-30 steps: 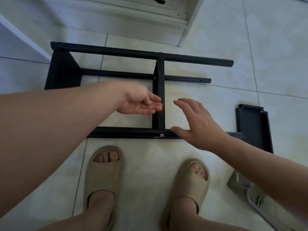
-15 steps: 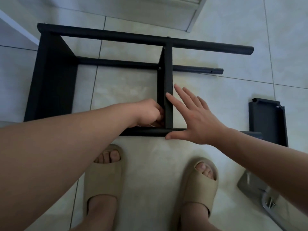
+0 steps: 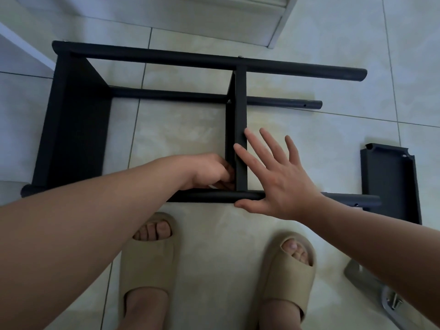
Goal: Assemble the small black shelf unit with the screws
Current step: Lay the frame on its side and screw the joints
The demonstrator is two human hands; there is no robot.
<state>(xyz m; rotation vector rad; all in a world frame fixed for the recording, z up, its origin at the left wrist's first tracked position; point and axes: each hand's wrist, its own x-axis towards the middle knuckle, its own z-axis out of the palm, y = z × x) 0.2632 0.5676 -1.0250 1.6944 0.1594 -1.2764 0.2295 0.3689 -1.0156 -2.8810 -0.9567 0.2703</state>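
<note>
Shelf unit [image 3: 73, 129] lies sideways on the floor [image 3: 181, 134]; right hand [image 3: 281, 182], flat and spread, braces middle panel [image 3: 241, 110] and near tube [image 3: 209, 196], evidently steadying the joint where the curled left hand [image 3: 209, 171] works, its grasp impossible to tell

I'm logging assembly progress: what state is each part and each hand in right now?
shelf frame, on its side on the floor, partly assembled.
middle panel, upright within the frame.
end panel, fitted at the frame's left end.
loose panel, flat on the floor, unattached.
left hand, fingers curled at the middle panel's near corner; contents hidden.
right hand, open, spread fingers against middle panel and near tube.
</note>
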